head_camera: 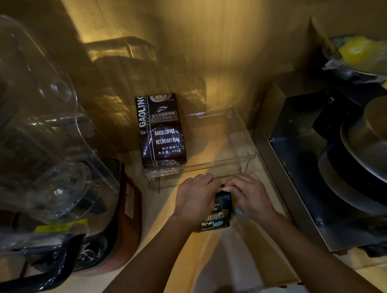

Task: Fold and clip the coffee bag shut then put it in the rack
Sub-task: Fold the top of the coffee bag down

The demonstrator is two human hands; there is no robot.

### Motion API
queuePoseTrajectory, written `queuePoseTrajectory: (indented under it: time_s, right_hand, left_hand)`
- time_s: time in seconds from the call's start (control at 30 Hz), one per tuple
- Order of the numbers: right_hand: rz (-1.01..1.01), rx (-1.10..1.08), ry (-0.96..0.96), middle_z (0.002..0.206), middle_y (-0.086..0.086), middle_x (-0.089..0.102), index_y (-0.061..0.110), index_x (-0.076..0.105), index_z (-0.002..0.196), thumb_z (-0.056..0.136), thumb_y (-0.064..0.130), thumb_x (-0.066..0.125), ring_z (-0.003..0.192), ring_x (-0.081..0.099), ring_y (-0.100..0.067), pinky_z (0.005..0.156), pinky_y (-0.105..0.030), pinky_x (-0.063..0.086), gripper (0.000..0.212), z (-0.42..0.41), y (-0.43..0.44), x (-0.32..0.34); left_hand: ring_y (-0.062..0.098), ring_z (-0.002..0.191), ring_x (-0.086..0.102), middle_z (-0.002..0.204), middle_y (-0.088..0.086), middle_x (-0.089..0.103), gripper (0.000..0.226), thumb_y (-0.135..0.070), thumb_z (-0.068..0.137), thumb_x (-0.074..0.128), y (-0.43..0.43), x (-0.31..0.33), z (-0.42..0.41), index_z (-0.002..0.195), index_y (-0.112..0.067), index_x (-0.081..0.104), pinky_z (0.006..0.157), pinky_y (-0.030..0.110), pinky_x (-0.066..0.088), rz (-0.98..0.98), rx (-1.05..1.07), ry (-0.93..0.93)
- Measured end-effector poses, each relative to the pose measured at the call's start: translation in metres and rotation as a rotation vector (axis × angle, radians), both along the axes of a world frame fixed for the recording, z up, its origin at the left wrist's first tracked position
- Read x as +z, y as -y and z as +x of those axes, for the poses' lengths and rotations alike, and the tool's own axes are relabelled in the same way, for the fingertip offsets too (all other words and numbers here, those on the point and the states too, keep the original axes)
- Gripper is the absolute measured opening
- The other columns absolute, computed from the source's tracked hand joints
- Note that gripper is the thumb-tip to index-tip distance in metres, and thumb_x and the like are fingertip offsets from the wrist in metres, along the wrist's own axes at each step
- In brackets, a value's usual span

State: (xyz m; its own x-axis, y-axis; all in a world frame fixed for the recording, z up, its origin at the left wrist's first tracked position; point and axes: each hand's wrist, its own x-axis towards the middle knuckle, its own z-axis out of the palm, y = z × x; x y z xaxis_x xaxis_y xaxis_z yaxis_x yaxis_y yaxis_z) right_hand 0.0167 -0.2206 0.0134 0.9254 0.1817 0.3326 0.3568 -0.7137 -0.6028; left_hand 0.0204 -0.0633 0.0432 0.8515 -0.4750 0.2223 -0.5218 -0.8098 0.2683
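While both of my hands work at the top of the small dark coffee bag (216, 215), it stands on the pale counter (228, 257) just in front of me. My left hand (194, 197) and right hand (247, 194) are close together, fingers curled over the bag's upper edge and nearly touching each other there; both are closed on that top edge. No clip is visible; whether one sits under my fingers I cannot tell.

Handling assessment: I judge the bag light and soft-walled, a glossy film that will crease readily but may slide under the fingertips. The body looks partly filled, so the base should carry the weight while the top stays slack enough to fold. The sound hold is along the top seam, a hand at each end, pressing the fold flat; for carrying, a grip around the filled lower half would be steadier.

Just beyond my hands stands the clear plastic rack (242, 141) on thin legs. At its left side a larger coffee bag (161, 132) leans upright; the right side looks open. A blender housing (32, 124) stands to the left, steel pans (370, 158) to the right, both well apart from the bag.
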Motion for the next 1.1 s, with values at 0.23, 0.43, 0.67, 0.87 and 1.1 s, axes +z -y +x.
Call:
queuePoseTrajectory:
  time_s: [0.23, 0.43, 0.67, 0.87, 1.1]
  right_hand:
    - [0.007, 0.002, -0.014, 0.069, -0.007, 0.066, 0.008, 0.06, 0.07, 0.08, 0.013, 0.056, 0.069, 0.058, -0.024, 0.069, -0.026, 0.028, 0.012, 0.002, 0.003, -0.002]
    - [-0.008, 0.017, -0.014, 0.07, -0.008, 0.066, 0.008, 0.061, 0.07, 0.08, 0.016, 0.054, 0.07, 0.058, -0.023, 0.07, -0.028, 0.03, 0.015, 0.005, 0.001, -0.003]
    - [-0.005, 0.027, -0.018, 0.07, -0.006, 0.065, 0.008, 0.06, 0.069, 0.081, 0.019, 0.053, 0.07, 0.058, -0.024, 0.066, -0.024, 0.027, 0.017, 0.005, 0.003, -0.001]
    - [0.009, 0.059, -0.014, 0.07, -0.007, 0.066, 0.007, 0.061, 0.071, 0.084, 0.029, 0.046, 0.07, 0.058, -0.023, 0.069, -0.031, 0.036, 0.029, 0.004, 0.001, 0.002]
    - [-0.008, 0.022, -0.038, 0.07, -0.008, 0.066, 0.007, 0.061, 0.07, 0.079, 0.015, 0.056, 0.069, 0.058, -0.025, 0.068, -0.028, 0.033, 0.013, 0.001, 0.011, 0.001]
  left_hand:
    - [0.027, 0.068, 0.057, 0.075, 0.008, 0.065, 0.017, 0.0, 0.066, 0.064, -0.007, -0.002, 0.004, 0.079, -0.01, 0.059, 0.056, 0.031, 0.042, -0.038, -0.068, -0.011]
    - [0.025, 0.061, 0.058, 0.065, 0.008, 0.063, 0.015, -0.011, 0.076, 0.069, -0.013, -0.006, 0.0, 0.071, -0.01, 0.056, 0.05, 0.03, 0.043, -0.103, 0.019, 0.005]
    - [0.023, 0.073, 0.056, 0.078, 0.009, 0.064, 0.009, -0.016, 0.085, 0.06, -0.023, -0.005, -0.001, 0.079, -0.011, 0.055, 0.058, 0.027, 0.031, -0.088, 0.035, -0.05]
    - [0.024, 0.067, 0.058, 0.072, 0.007, 0.064, 0.024, -0.031, 0.088, 0.054, -0.034, -0.008, -0.007, 0.075, -0.011, 0.053, 0.055, 0.033, 0.039, -0.026, 0.159, -0.026]
    - [0.023, 0.081, 0.057, 0.085, 0.008, 0.063, 0.014, -0.022, 0.09, 0.053, -0.045, -0.003, -0.009, 0.086, -0.009, 0.057, 0.063, 0.038, 0.047, -0.099, 0.05, -0.097]
